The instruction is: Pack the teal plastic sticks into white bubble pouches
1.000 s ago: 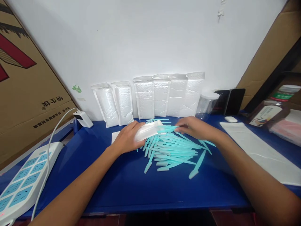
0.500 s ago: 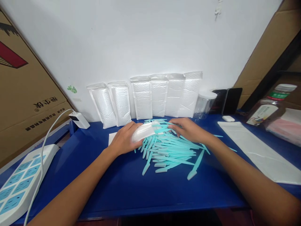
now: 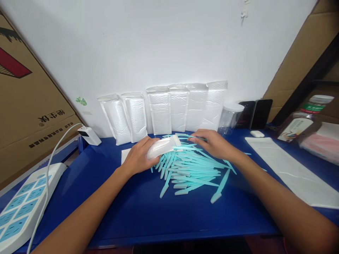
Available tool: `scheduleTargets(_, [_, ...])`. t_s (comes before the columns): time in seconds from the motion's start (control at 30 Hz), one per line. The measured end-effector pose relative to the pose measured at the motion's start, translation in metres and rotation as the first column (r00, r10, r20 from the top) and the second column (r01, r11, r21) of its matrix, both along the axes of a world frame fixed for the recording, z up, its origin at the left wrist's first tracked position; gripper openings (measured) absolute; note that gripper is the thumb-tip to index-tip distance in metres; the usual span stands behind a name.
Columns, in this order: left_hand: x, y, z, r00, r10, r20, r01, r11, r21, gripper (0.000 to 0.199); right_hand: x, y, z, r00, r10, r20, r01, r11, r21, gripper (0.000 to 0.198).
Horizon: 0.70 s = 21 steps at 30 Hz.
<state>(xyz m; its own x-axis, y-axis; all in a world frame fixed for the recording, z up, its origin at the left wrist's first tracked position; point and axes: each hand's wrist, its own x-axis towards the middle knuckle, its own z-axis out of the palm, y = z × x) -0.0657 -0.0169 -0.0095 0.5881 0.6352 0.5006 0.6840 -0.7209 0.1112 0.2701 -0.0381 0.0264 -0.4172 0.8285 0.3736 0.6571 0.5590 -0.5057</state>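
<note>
My left hand (image 3: pixel 139 155) is wrapped round a small white padded envelope (image 3: pixel 160 147), its mouth facing right. Slim turquoise handles (image 3: pixel 186 148) poke out of that mouth. My right hand (image 3: pixel 212 143) is closed in a pinch at the back of the pile, its fingertips on a turquoise eyebrow razor (image 3: pixel 188 135). Beneath both hands spreads a loose pile of eyebrow razors (image 3: pixel 194 167), their pale covered ends mostly pointing left and toward me. One razor (image 3: pixel 221 187) lies a little apart at the right front.
Several white padded envelopes (image 3: pixel 161 111) lean upright against the wall. A clear jar (image 3: pixel 230 120), a phone (image 3: pixel 261 114) and an earbud case (image 3: pixel 257 134) stand back right. A flat envelope (image 3: pixel 291 171) lies right, near a bottle (image 3: pixel 300 120). Left are a power strip (image 3: pixel 29 197) and charger (image 3: pixel 89 135).
My right hand has drawn slightly up and away from the envelope's mouth, toward the back of the pile. The left hand keeps its hold, with the envelope's mouth now less covered.
</note>
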Motion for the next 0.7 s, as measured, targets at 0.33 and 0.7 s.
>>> scheduleTargets(0.33, [0.003, -0.003, 0.001, 1.000, -0.024, 0.002, 0.024, 1.000, 0.006, 0.056, -0.015, -0.011, -0.006, 0.997, 0.074, 0.011, -0.075, 0.996, 0.057, 0.039])
scheduleTargets(0.7, [0.001, -0.001, 0.002, 0.999, 0.001, 0.039, -0.004, 0.997, 0.075, 0.053, 0.001, -0.004, 0.007, 0.987, -0.155, -0.050, 0.159, 0.983, 0.091, 0.039])
